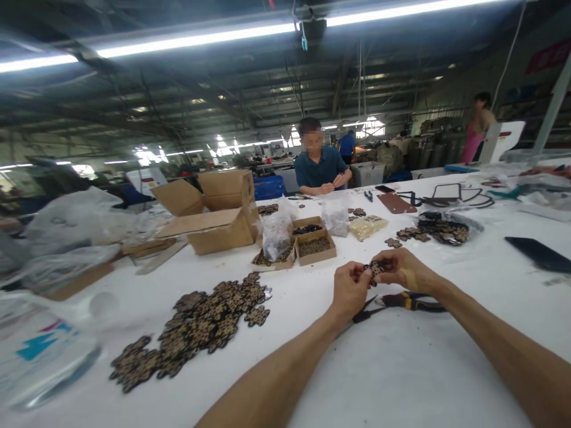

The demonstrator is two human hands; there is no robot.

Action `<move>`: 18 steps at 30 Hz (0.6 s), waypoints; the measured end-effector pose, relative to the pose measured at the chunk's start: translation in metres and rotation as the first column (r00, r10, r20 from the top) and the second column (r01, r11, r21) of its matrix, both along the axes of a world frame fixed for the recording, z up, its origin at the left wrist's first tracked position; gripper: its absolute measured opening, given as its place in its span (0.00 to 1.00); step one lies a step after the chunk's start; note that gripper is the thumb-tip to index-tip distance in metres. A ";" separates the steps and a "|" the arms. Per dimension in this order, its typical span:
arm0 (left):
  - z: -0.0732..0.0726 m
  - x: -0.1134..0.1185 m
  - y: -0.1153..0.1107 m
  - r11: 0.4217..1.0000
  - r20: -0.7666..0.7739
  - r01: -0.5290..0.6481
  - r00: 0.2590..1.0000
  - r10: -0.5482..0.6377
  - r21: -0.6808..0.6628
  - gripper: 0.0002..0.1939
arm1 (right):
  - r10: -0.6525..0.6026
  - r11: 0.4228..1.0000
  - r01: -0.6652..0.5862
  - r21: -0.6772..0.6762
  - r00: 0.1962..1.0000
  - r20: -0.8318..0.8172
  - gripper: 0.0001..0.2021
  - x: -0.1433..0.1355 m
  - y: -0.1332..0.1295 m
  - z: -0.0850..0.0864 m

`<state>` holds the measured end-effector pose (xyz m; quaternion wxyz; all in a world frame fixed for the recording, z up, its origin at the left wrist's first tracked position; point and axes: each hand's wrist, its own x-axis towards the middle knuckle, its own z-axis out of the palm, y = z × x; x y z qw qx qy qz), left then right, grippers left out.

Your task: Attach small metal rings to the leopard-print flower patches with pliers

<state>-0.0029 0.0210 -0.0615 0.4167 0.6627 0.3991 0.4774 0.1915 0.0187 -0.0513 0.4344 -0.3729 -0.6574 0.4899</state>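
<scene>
Between my two hands, above the white table, is a small flower-shaped piece [376,272] in black and tan. My left hand [351,289] is closed, its fingertips pinching the piece's left side. From the other side my right hand [404,268] pinches it too, with a yellowish strip on the wrist. Pliers [408,301] with black and yellow handles lie just below my hands, jaws pointing left. Another dark pointed tool [368,312] is partly hidden by my left wrist. A long heap of similar flower-shaped pieces [200,321] spreads over the table to the left.
Small cardboard trays [316,252] of tiny parts stand ahead, beside plastic bags [276,232] and an open carton [223,229]. More pieces in a bag [444,229] and a dark phone-like slab [539,254] lie right. A white bag [40,351] sits left. A co-worker [321,163] sits opposite.
</scene>
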 end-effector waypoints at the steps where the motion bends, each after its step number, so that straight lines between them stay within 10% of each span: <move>1: -0.005 0.000 0.002 0.998 0.043 0.025 0.999 -0.022 -0.063 0.11 | -0.018 1.000 0.017 -0.020 0.999 -0.031 0.20 -0.003 0.001 -0.004; 9: -0.008 -0.004 0.011 0.966 0.182 0.094 0.982 -0.051 -0.241 0.13 | -0.179 0.982 0.181 0.046 0.983 -0.044 0.24 0.015 0.015 -0.012; 14: -0.014 -0.008 0.023 0.946 0.192 -0.018 0.978 0.085 -0.325 0.15 | -0.588 0.801 0.501 0.328 0.759 0.280 0.18 0.078 0.036 -0.024; 18: -0.017 -0.008 0.026 0.937 0.200 -0.021 0.975 0.096 -0.348 0.16 | -0.573 0.818 0.457 0.348 0.690 0.442 0.11 0.096 0.042 -0.041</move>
